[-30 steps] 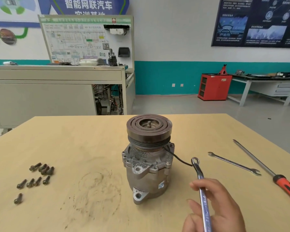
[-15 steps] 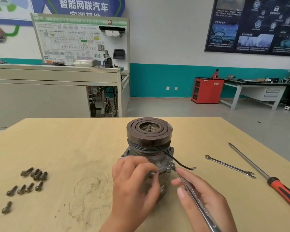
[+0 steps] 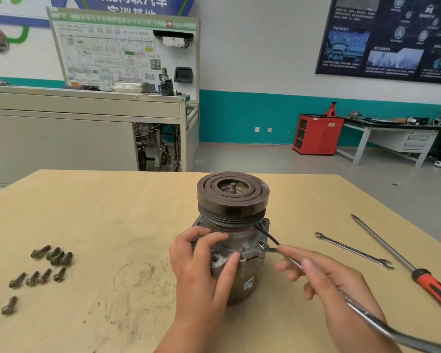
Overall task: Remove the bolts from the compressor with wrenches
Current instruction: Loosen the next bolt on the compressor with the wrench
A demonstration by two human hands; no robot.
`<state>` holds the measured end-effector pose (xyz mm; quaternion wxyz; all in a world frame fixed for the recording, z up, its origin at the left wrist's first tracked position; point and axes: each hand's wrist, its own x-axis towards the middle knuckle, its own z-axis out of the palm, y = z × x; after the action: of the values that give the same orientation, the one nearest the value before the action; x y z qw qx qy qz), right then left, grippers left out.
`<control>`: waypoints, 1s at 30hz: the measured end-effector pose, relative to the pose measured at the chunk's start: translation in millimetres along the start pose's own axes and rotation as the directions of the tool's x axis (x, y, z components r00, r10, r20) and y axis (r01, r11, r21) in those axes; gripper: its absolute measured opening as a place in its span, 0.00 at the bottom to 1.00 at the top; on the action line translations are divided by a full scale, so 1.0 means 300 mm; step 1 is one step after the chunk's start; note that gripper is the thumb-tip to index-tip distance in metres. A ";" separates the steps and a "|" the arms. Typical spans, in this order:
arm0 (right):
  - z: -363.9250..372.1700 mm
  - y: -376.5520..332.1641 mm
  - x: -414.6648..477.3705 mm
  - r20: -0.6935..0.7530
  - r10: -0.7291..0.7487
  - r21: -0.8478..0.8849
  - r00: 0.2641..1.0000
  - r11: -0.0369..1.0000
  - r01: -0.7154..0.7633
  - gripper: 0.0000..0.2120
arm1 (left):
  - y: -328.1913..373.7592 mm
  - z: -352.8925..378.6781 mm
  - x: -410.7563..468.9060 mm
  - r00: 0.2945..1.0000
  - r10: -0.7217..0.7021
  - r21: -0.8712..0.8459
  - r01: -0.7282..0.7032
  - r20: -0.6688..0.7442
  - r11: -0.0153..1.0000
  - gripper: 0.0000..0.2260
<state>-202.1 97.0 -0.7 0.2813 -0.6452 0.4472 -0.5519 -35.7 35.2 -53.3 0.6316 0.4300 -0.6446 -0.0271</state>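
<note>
Left hand point(image 3: 204, 271): grips the compressor point(image 3: 236, 240) body.
Right hand point(image 3: 334, 281): grasps a wrench point(image 3: 362, 313), head on a bolt point(image 3: 261, 247).
Loose bolts point(image 3: 40, 267): far left of left hand.

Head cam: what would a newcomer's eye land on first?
The compressor stands upright mid-table, pulley on top, with the left hand gripping its body. The right hand holds a wrench whose head sits on a bolt on the compressor's right flank. At the table's left lie loose bolts; at its right, a second wrench and a red-handled screwdriver.
</note>
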 end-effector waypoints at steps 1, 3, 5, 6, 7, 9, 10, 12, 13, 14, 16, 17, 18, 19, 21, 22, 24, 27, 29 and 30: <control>-0.008 0.003 0.004 0.021 -0.011 -0.008 1.000 1.000 0.011 0.13 | 0.001 -0.001 0.000 0.999 -0.034 -0.032 0.034 0.005 0.999 0.14; -0.012 0.009 0.004 0.068 -0.031 -0.047 0.997 0.998 0.034 0.16 | -0.002 -0.001 -0.002 0.992 -0.122 -0.080 0.123 0.015 0.989 0.23; -0.012 0.014 0.004 0.091 -0.025 -0.059 0.996 0.998 0.030 0.17 | -0.013 -0.004 -0.005 0.974 -0.219 -0.112 0.224 0.055 0.968 0.33; -0.016 0.019 0.007 0.093 -0.014 -0.035 0.996 0.999 0.017 0.18 | -0.018 -0.006 -0.007 0.961 -0.262 -0.137 0.273 0.091 0.952 0.36; -0.025 0.027 0.015 0.096 0.000 0.008 0.995 1.000 -0.001 0.19 | -0.022 -0.007 -0.008 0.946 -0.298 -0.167 0.316 0.125 0.934 0.37; -0.046 0.037 0.041 0.131 0.035 0.134 0.991 0.990 -0.052 0.20 | -0.029 -0.010 -0.011 0.932 -0.328 -0.196 0.354 0.153 0.915 0.38; -0.061 0.044 0.059 0.161 0.056 0.203 0.985 0.975 -0.088 0.20 | -0.032 -0.011 -0.012 0.933 -0.326 -0.201 0.352 0.150 0.914 0.38; -0.098 0.069 0.103 0.235 0.104 0.333 0.966 0.925 -0.181 0.18 | -0.036 -0.013 -0.011 0.937 -0.319 -0.197 0.343 0.145 0.918 0.37; -0.115 0.078 0.129 0.279 0.141 0.376 0.950 0.894 -0.243 0.16 | -0.035 -0.012 -0.011 0.937 -0.318 -0.192 0.342 0.147 0.920 0.37; -0.126 0.086 0.157 0.332 0.188 0.403 0.924 0.858 -0.319 0.16 | -0.034 -0.013 -0.011 0.937 -0.315 -0.190 0.340 0.149 0.921 0.36; -0.135 0.101 0.218 0.432 0.260 0.432 0.864 0.781 -0.451 0.23 | -0.037 -0.015 -0.009 0.940 -0.304 -0.195 0.330 0.151 0.924 0.37; -0.132 0.107 0.247 0.456 0.284 0.448 0.843 0.746 -0.493 0.25 | -0.039 -0.017 -0.009 0.942 -0.301 -0.197 0.327 0.152 0.924 0.37; -0.128 0.108 0.266 0.463 0.292 0.475 0.837 0.715 -0.512 0.23 | -0.039 -0.018 -0.009 0.942 -0.298 -0.201 0.326 0.154 0.924 0.38; -0.125 0.110 0.280 0.456 0.287 0.518 0.842 0.684 -0.514 0.21 | -0.039 -0.020 -0.008 0.942 -0.296 -0.208 0.324 0.156 0.923 0.38; -0.133 0.116 0.277 0.443 0.220 0.678 0.869 0.552 -0.486 0.16 | -0.039 -0.024 -0.003 0.941 -0.297 -0.223 0.328 0.160 0.918 0.36; -0.141 0.118 0.257 0.444 0.147 0.773 0.884 0.436 -0.461 0.12 | -0.040 -0.026 -0.001 0.939 -0.303 -0.229 0.334 0.160 0.914 0.35; -0.157 0.101 0.181 0.394 0.054 0.831 0.918 0.405 -0.381 0.13 | -0.044 -0.028 -0.001 0.933 -0.321 -0.222 0.351 0.160 0.910 0.35; -0.115 0.056 0.043 0.019 0.146 0.526 0.989 0.840 -0.134 0.15 | -0.026 -0.033 0.004 0.952 -0.283 -0.165 0.300 0.118 0.940 0.31; -0.042 0.012 -0.027 -0.076 0.074 0.285 0.994 0.957 -0.050 0.21 | -0.009 -0.030 0.005 0.994 -0.101 -0.106 0.104 0.031 0.989 0.24; -0.007 0.003 -0.046 -0.078 0.049 0.207 0.996 0.978 -0.032 0.22 | -0.001 -0.025 0.005 1.000 0.008 -0.075 -0.008 -0.007 0.997 0.20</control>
<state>-204.1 109.1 -7.3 0.3388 -0.5800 0.4121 -0.6157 -29.1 38.1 -50.7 0.6496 0.4035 -0.6426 -0.0474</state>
